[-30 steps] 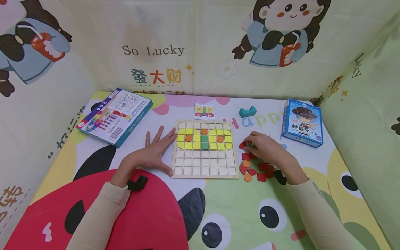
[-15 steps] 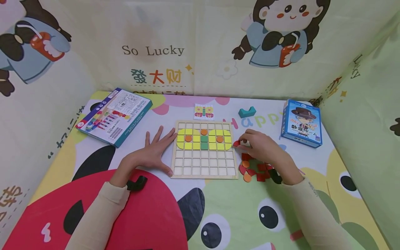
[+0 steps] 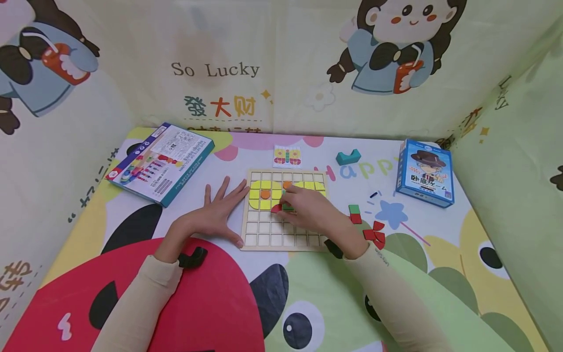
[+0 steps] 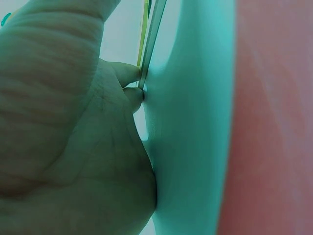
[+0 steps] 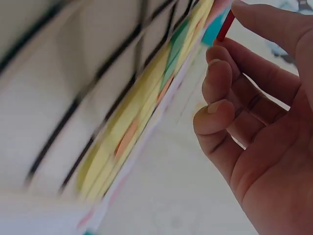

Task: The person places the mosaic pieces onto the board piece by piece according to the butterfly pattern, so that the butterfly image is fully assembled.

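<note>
My right hand is over the wooden grid board, pinching a red tile with a rounded edge between thumb and index finger. In the right wrist view the same red tile is seen edge-on at the fingertips, the other fingers bent below. Yellow tiles, orange discs and green squares fill upper rows of the board, partly hidden by the right hand. With fingers spread, my left hand touches the board's left edge; thumb and index finger reach its frame. The left wrist view shows this board edge at the fingers.
A butterfly pattern card lies behind the board. To the right are loose red tiles and a green square tile. A teal block and a blue box stand further back; another flat box lies at left.
My right hand has carried the red tile leftward from the loose pile to the middle of the board. The left hand stays where it was.
</note>
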`<action>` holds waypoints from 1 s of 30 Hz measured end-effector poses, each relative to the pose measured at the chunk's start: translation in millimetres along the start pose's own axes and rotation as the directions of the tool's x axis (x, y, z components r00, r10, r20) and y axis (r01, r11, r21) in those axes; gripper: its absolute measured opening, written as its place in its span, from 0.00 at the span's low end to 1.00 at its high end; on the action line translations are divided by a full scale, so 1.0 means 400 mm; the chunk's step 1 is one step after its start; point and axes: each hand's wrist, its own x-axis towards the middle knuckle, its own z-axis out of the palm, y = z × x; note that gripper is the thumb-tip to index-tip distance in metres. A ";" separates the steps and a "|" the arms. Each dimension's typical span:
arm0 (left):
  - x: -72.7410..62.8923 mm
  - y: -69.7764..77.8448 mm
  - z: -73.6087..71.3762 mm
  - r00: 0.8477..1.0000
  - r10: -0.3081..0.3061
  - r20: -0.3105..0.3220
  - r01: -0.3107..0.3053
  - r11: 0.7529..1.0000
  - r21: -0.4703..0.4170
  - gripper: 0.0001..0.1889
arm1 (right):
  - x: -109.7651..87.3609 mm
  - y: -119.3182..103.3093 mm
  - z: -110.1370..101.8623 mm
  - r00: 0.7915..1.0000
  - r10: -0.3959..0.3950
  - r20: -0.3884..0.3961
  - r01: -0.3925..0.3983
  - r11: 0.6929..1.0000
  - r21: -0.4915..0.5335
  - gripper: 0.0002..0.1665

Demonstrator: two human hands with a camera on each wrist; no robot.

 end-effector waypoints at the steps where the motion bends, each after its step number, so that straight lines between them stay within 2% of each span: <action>1: 0.000 0.000 -0.001 1.000 0.001 0.002 -0.001 1.000 -0.001 0.77 | 0.010 -0.016 0.005 1.000 -0.004 0.007 0.004 1.000 -0.003 0.21; 6: 0.000 0.001 -0.003 1.000 0.003 0.006 -0.003 1.000 -0.003 0.76 | 0.055 -0.072 0.032 0.998 -0.029 0.048 0.029 1.000 -0.001 0.18; 11: 0.002 -0.001 -0.004 1.000 0.007 0.005 -0.007 1.000 -0.010 0.75 | 0.078 -0.091 0.050 0.997 -0.055 0.061 0.056 0.998 -0.013 0.17; 17: -0.001 0.000 -0.007 1.000 0.005 0.011 -0.004 1.000 -0.014 0.75 | 0.085 -0.102 0.054 0.996 -0.058 0.070 0.063 0.996 -0.067 0.18; 30: 0.001 0.003 -0.007 1.000 0.010 0.011 -0.010 1.000 -0.017 0.75 | 0.080 -0.104 0.060 0.995 -0.102 0.022 0.104 0.986 -0.134 0.16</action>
